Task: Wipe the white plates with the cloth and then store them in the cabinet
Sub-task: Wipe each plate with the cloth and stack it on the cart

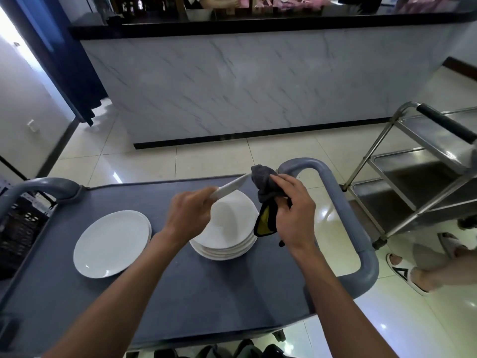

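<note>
Wiping a white plate point(228, 188) held edge-on above a grey cart point(180, 293), a person works through dishes in the head view. The left hand point(189, 215) is closed around the plate's near rim, tilting it toward twelve o'clock; the right hand point(291, 208) is clenched on a bunched grey-and-yellow cloth point(263, 187), pressed against the plate's far edge at about one o'clock.

Directly beneath the raised plate sits a stack of white plates point(227, 236), several deep, at the cart's centre. A second, lower pile point(112, 245), apparently two plates, lies well apart at nine o'clock. Which pile is wiped and which waits cannot be told for certain; judging by the hands, the tall stack likely feeds the work and the task is early.

No cabinet shows, so storing has not begun. A steel trolley point(418, 177) at three o'clock has bare shelves. A dark crate point(18, 228) at the left edge holds contents too dim to name.
</note>
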The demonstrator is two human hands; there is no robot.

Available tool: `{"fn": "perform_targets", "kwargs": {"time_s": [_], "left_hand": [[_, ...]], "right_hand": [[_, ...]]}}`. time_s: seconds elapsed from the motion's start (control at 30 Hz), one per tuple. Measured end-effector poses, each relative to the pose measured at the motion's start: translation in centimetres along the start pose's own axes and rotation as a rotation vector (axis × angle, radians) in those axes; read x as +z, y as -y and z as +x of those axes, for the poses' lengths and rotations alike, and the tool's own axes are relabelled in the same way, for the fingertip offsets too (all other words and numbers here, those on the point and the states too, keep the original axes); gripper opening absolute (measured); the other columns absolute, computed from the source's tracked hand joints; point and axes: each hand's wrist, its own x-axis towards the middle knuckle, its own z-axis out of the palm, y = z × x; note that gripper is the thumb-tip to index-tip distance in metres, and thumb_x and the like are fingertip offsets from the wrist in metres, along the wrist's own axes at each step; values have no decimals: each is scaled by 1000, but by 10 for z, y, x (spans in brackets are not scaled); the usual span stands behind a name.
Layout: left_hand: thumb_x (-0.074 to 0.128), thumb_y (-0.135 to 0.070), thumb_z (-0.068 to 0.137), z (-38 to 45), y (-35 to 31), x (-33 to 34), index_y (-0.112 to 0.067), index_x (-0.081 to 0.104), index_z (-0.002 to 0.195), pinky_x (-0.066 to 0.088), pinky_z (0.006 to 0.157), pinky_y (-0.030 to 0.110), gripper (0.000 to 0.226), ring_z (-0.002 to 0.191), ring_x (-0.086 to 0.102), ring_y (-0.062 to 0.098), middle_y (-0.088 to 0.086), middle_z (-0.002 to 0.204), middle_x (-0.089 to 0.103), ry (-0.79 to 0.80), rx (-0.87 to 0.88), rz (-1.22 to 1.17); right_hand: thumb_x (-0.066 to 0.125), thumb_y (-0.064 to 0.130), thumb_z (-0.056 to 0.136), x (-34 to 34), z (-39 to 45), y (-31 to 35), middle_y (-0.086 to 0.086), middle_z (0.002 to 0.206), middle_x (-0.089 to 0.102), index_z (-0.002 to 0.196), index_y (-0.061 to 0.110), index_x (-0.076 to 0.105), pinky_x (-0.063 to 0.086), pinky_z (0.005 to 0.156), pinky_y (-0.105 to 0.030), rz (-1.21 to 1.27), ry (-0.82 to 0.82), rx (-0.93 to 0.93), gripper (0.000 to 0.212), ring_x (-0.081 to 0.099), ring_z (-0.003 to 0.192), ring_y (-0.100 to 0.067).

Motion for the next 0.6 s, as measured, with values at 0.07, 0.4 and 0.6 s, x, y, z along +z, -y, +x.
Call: {"fn": "perform_targets", "kwargs": {"time_s": [0.07,0.4,0.6], "left_hand": [[66,-5,82,-6,2,7,-13,77,96,48,42,36,19,47,57,36,6,60,66,7,58,57],[68,4,76,-34,17,27,-18,77,95,48,51,25,30,78,75,22,-5,89,78,102,233,171],[67,-2,80,-52,12,36,-16,78,99,56,62,31,27,91,75,24,-2,101,77,176,312,146]], "right_hand": [[55,-15,90,-3,-2,-3,-3,128,60,125,10,68,45,107,-28,-6,9,8,45,55,121,-16],[56,-12,90,-8,-5,-14,-2,130,60,127,11,66,46,109,-37,-44,10,44,44,54,124,-18],[56,-14,89,-3,-9,-16,-5,127,62,126,9,67,45,107,-28,-48,7,52,45,56,121,-17]]}}
